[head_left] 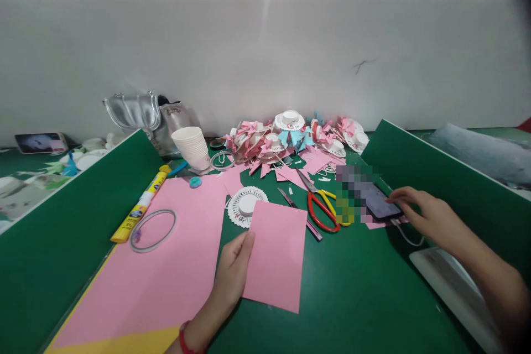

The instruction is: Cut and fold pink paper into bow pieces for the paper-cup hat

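My left hand [233,270] pinches the left edge of a small pink paper sheet [279,254] that lies on the green table [357,293]. A red band is on that wrist. My right hand [418,211] reaches to a dark phone [379,202] at the right, its fingers stretched out and resting on the phone's edge. A white cable runs from the phone toward me.
A large pink sheet [166,271] over a yellow one lies at left with a clear tape ring [152,230] and a glue tube [139,209]. Scissors [321,207], a paper-plate disc [247,204], stacked white cups [192,146], a silver bag [145,113] and several paper hats [290,135] sit behind. Green dividers flank both sides.
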`<state>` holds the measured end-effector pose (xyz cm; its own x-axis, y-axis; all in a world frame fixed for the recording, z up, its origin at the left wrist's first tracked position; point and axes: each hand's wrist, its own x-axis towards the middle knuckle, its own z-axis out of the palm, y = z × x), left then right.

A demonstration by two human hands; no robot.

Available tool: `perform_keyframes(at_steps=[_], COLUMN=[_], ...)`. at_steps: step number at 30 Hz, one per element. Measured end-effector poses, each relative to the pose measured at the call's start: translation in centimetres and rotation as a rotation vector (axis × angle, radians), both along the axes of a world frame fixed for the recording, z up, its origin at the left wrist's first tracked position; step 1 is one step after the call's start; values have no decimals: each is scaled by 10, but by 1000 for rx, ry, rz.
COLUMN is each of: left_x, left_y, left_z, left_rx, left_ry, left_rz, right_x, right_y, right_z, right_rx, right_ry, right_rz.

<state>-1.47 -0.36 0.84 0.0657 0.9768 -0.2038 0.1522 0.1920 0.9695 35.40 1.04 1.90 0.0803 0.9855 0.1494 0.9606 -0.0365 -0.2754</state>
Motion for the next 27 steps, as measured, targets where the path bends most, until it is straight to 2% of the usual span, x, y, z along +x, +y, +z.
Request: perform_keyframes(at_steps=[8, 16, 18, 23, 27], left_x=[-2, -1, 0, 0, -1], left_y=[0, 1, 2, 1, 0], left_z=[-5, -3, -2, -1, -1], left_rx=[-10, 4, 14, 17, 11], left_ry=[-64, -65, -62, -35, -35], left_rz=[-11, -20, -11, -18, -16], right_x=[8, 8, 7, 8, 10], right_y=[4, 10, 10, 12, 13], right_z=[-11, -14, -14, -13, -15], right_rx=[-97, -118, -100, -40, -78], right_ry=[65, 10, -18, -101, -105], right_rz=[153, 177, 158, 12, 11])
